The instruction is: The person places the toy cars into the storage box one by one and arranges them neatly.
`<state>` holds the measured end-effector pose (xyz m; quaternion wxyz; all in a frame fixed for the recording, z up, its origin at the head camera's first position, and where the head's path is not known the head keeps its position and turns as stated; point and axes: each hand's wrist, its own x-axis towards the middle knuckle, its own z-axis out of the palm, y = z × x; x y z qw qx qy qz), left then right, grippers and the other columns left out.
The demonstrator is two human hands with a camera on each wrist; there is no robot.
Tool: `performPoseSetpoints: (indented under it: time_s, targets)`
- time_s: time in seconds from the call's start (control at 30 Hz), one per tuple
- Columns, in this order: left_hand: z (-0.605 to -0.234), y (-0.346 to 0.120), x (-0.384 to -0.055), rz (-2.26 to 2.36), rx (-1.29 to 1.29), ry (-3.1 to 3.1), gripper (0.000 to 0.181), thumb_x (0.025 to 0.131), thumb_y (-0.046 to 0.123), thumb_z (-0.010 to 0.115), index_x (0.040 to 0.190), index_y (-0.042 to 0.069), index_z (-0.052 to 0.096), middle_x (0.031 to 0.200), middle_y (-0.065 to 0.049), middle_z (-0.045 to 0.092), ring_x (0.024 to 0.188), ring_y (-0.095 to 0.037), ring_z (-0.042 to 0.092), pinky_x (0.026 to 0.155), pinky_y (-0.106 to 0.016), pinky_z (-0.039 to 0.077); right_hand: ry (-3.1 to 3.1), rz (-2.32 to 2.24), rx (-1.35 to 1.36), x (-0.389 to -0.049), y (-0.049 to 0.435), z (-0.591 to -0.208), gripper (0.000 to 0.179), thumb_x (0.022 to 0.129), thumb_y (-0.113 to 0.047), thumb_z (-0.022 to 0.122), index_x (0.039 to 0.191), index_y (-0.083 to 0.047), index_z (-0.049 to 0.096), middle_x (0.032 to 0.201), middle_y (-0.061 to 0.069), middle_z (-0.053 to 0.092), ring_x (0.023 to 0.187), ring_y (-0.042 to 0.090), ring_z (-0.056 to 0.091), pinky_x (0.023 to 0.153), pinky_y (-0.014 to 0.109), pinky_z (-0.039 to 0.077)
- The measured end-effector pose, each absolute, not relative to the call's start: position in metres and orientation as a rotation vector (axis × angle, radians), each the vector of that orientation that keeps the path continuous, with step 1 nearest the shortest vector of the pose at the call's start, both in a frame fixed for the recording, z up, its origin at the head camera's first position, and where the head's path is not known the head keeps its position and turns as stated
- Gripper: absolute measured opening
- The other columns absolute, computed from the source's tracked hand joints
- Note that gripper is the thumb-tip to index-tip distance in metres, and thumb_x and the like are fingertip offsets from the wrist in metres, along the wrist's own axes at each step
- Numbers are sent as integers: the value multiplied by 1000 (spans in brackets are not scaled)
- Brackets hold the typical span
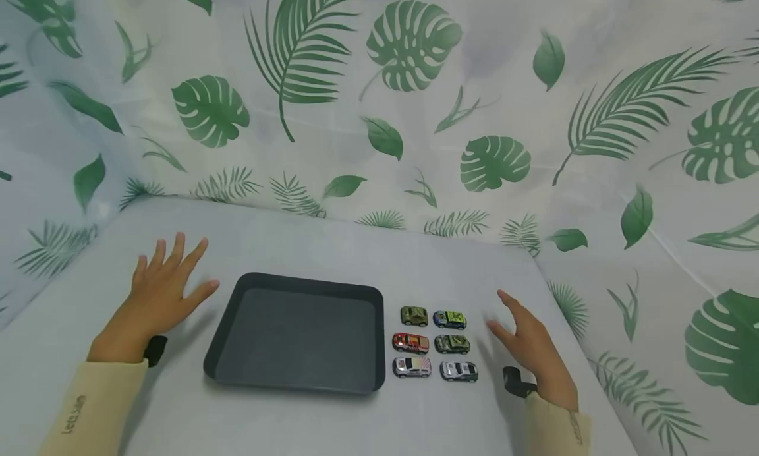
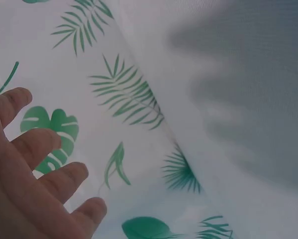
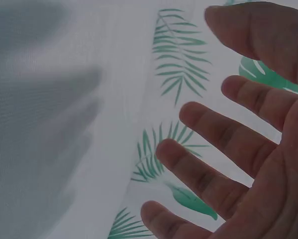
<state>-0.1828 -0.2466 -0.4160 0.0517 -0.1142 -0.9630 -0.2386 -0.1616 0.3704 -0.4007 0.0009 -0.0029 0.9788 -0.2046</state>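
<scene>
My left hand [image 1: 159, 298] is held over the table to the left of a dark grey tray [image 1: 302, 341], its fingers spread and holding nothing. To the right of the toy cars, my right hand [image 1: 530, 341] has its fingers extended and nothing in them. The cars stand in two columns beside the tray: a olive green car [image 1: 414, 315], a red car [image 1: 410, 342] and a white car [image 1: 412, 367] on the left, then a blue and yellow car [image 1: 449, 319], a camouflage green car [image 1: 452, 344] and a silver car [image 1: 458, 371]. Both wrist views show straight, separated fingers.
A white cloth covers the table [image 1: 332, 248]. Behind it and at both sides hangs a white curtain [image 1: 332, 153] printed with green leaves. Each wrist carries a small black device, and the hands cast shadows on the table.
</scene>
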Motion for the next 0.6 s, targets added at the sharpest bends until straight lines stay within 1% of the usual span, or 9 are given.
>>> performPoseSetpoints:
  time_s: [0.07, 0.13, 0.23, 0.3, 0.4, 0.5, 0.6]
  targets:
    - [-416, -247, -183, -732, -351, -2940, 88, 111, 54, 56, 173, 6, 16, 170, -43, 0, 154, -70, -4, 118, -82, -6, 3063, -646, -13, -162, 369, -400, 74, 106, -21, 70, 165, 4, 32, 160, 39, 42, 146, 61, 40, 115, 74, 36]
    - [-416, -248, -183, -737, -357, -2946, 91, 108, 51, 62, 173, 4, 17, 169, -44, 1, 153, -71, 0, 118, -83, -2, 3045, -656, -7, -162, 368, -400, 73, 106, -21, 70, 164, 2, 34, 158, 37, 45, 144, 61, 44, 112, 74, 40]
    - [-416, -248, -184, -765, -370, -2960, 97, 103, 45, 72, 172, 3, 19, 169, -45, 3, 152, -73, 5, 117, -84, 3, 3014, -678, 15, -163, 367, -401, 70, 106, -22, 70, 164, 1, 37, 158, 35, 49, 142, 60, 47, 108, 74, 44]
    - [-416, -247, -185, -790, -380, -2971, 99, 100, 42, 77, 171, 2, 20, 168, -46, 6, 151, -73, 9, 116, -85, 7, 2995, -705, 18, -163, 367, -402, 67, 106, -22, 70, 163, 0, 40, 157, 33, 51, 143, 58, 48, 108, 74, 44]
    - [-416, -248, -186, -854, -394, -2996, 101, 99, 39, 79, 171, 1, 20, 168, -46, 10, 151, -71, 16, 115, -85, 14, 2979, -750, -9, -165, 366, -404, 63, 106, -20, 71, 160, 1, 45, 155, 32, 54, 141, 57, 50, 107, 73, 45]
    - [-416, -249, -186, -961, -422, -3014, 101, 99, 35, 81, 172, 2, 19, 169, -44, 15, 149, -69, 25, 112, -84, 24, 2978, -803, -68, -166, 365, -405, 59, 105, -18, 73, 156, 3, 51, 150, 31, 59, 138, 55, 54, 109, 71, 45]
    - [-415, -249, -185, -1054, -448, -3034, 99, 100, 34, 80, 173, 5, 19, 166, -44, 26, 146, -66, 35, 107, -82, 35, 2977, -849, -129, -167, 365, -407, 55, 103, -16, 75, 151, 5, 56, 145, 30, 63, 133, 52, 59, 111, 69, 45]
